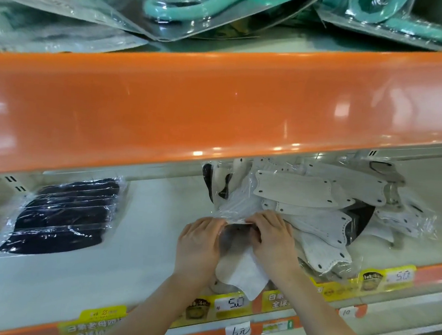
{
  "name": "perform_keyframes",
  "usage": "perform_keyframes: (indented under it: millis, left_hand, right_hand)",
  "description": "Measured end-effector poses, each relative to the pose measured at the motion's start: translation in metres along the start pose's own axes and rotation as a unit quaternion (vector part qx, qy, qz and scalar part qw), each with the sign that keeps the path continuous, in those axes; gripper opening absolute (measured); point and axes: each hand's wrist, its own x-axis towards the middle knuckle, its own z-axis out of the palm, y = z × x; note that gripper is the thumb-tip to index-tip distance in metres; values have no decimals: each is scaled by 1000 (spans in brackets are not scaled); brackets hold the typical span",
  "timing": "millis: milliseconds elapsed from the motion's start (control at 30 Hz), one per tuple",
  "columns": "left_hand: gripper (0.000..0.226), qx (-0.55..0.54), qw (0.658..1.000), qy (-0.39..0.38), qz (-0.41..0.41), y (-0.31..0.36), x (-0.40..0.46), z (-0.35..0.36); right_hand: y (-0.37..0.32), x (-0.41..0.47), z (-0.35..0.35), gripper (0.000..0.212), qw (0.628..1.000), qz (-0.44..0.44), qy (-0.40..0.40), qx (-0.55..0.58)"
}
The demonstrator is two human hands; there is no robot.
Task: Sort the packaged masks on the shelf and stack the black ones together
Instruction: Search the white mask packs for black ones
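A stack of black packaged masks lies flat on the left part of the lower shelf, well apart from the mixed heap of white packaged masks on the right. More black packs show in that heap: a dark one under the white ones at mid-right, and another dark edge at the heap's left side. Both hands work at the heap's front edge. The left hand and the right hand are close together, fingers curled onto a clear-wrapped pack that looks dark inside; a white mask pack lies just under the wrists. Which layer each finger actually pinches cannot be told through the film. Judged step: pulling one dark pack out of the pile, sorting well short of done. The next move would call for freeing that pack without dragging the white ones over the shelf lip, then carrying it left onto the black stack, edges aligned. Price tags line the shelf front; the orange rail of the upper shelf hides the back of the heap; teal packaged goods sit above.
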Motion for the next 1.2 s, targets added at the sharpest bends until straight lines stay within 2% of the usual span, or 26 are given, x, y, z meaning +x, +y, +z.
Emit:
perform_keyframes:
  millis: [67, 167, 267, 333, 400, 500, 567, 633, 700, 767, 900, 1000, 1067, 1133, 1200]
  left_hand:
    - [21, 0, 999, 18, -42, -1, 4, -12]
    - [19, -28, 989, 36, -143, -9, 10, -29]
    - [22, -100, 981, 87, -145, -21, 11, -46]
    - [23, -153, 975, 76, -144, -26, 8, -56]
    - [20, -179, 971, 51, -152, -29, 3, -61]
    - [26, -217, 956, 45, -193, -34, -2, -60]
    - [28, -245, 940, 41, -233, -34, -3, -57]
    - [28, -258, 932, 49, -249, -34, -4, -54]
    - [26, -259, 932, 44, -251, -32, -5, -54]
    - [24, -244, 938, 16, -246, -34, -6, -53]
    - [47, -209, 957, -31, -197, -31, -2, -57]
    - [55, -144, 978, -14, -152, -24, 5, -64]
    - [53, -111, 985, 16, -134, -18, 10, -72]
    - [41, -108, 988, 27, -107, -13, 13, -79]
    - [28, -142, 984, -7, -109, -12, 14, -85]
  right_hand:
    - [3, 5, -8, 31, 999, 24, -22, 11]
    - [9, 16, -17, 20, 998, 43, -45, 17]
    - [7, 26, -22, 20, 994, 50, -9, 93]
    - [-4, 31, -27, 14, 982, 65, 16, 179]
    - [-14, 34, -33, 19, 949, 115, 26, 292]
    - [-24, 36, -43, 13, 864, 208, -11, 458]
    - [-26, 35, -47, 10, 815, 245, -62, 522]
    - [-29, 31, -48, 2, 790, 255, -110, 547]
    - [-30, 29, -47, 10, 791, 250, -122, 544]
    - [-31, 29, -48, 15, 791, 256, -90, 549]
    - [-34, 36, -61, 23, 788, 222, -32, 574]
    - [-43, 45, -75, 31, 803, 175, 6, 570]
    - [-48, 50, -82, 31, 807, 160, 32, 568]
    - [-55, 53, -86, 24, 831, 139, 48, 537]
    - [-65, 53, -85, 28, 876, 107, 36, 468]
